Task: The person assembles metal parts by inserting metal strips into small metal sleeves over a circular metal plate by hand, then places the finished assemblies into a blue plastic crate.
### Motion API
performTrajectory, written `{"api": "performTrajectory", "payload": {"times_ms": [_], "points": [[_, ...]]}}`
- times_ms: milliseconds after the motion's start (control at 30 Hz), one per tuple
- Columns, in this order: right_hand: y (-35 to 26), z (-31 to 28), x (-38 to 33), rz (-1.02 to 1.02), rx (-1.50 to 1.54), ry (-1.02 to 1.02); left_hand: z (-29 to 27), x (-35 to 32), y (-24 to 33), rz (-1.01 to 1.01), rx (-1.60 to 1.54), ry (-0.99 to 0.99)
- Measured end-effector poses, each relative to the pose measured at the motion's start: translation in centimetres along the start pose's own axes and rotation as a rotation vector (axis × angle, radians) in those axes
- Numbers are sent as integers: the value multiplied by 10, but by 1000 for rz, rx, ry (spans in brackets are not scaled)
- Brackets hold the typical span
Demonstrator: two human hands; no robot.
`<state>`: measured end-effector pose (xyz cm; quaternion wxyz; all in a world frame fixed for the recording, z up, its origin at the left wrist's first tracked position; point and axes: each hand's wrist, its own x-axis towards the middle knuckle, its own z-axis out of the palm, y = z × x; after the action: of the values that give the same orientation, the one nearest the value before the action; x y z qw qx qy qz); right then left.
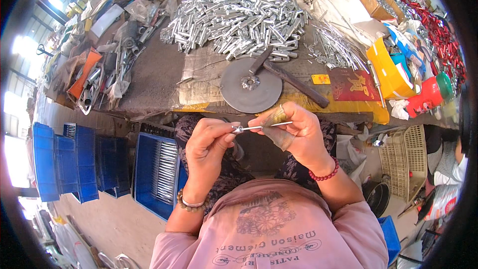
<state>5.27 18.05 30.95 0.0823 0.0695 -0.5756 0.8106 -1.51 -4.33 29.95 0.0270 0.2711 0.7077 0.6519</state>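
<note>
My left hand (205, 139) pinches a small silver metal sleeve (238, 129) between thumb and forefinger. From the other side my right hand (304, 137) grips a thin metal rod (255, 127), whose left end meets the sleeve; whether it sits inside cannot be made out. Worn yellowish covers (279, 137) wrap the right thumb and forefinger. Both hands hover over my lap, just before the bench edge. Beyond them lies a round grey metal plate (234, 89), with a hammer (301, 85) resting across its right side.
A big heap of silver metal tubes (239, 15) covers the bench's back; thin rods (338, 45) lie right of it. Tools (122, 62) clutter the left. A red jar (423, 100) stands at right. Below are a blue crate of rods (142, 169) and a beige basket (416, 154).
</note>
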Motion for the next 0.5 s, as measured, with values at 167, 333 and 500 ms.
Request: {"api": "performTrajectory", "payload": {"times_ms": [167,333,500], "points": [[-2,-11,6,-92,-276,-38,-5,5,2,15,73,-25],[-12,-16,23,-280,-542,-58,-11,20,2,111,191,-42],[-16,-20,43,-205,-607,-3,-16,50,-3,208,423,-112]]}}
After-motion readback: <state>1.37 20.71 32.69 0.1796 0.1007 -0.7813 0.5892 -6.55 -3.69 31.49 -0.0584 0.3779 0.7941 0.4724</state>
